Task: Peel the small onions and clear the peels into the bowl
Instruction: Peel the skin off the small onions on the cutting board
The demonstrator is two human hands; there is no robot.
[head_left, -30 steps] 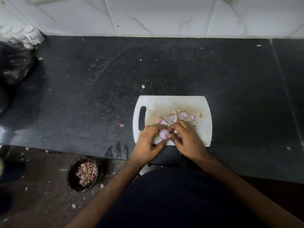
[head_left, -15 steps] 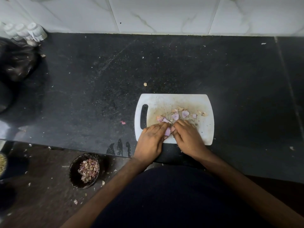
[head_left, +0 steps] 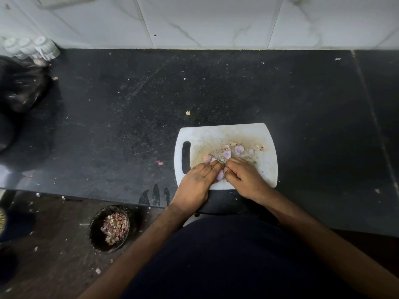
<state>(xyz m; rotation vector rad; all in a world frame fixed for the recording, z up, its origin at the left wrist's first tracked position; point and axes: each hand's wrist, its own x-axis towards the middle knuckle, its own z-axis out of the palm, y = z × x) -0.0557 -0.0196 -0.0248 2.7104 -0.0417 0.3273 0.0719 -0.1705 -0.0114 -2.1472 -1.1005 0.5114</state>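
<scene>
Both hands, left (head_left: 197,184) and right (head_left: 246,176), apparently pinching one small onion (head_left: 220,175), white cutting board (head_left: 265,169), loose peels (head_left: 232,151)

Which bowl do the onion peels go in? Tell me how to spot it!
Start at the black stone counter with the white plastic cutting board on it. Look below the counter's front edge, down to the left of the left hand, at the brown floor. There stands the small round dark bowl, the only container heaped with dry pinkish onion peels.
</scene>
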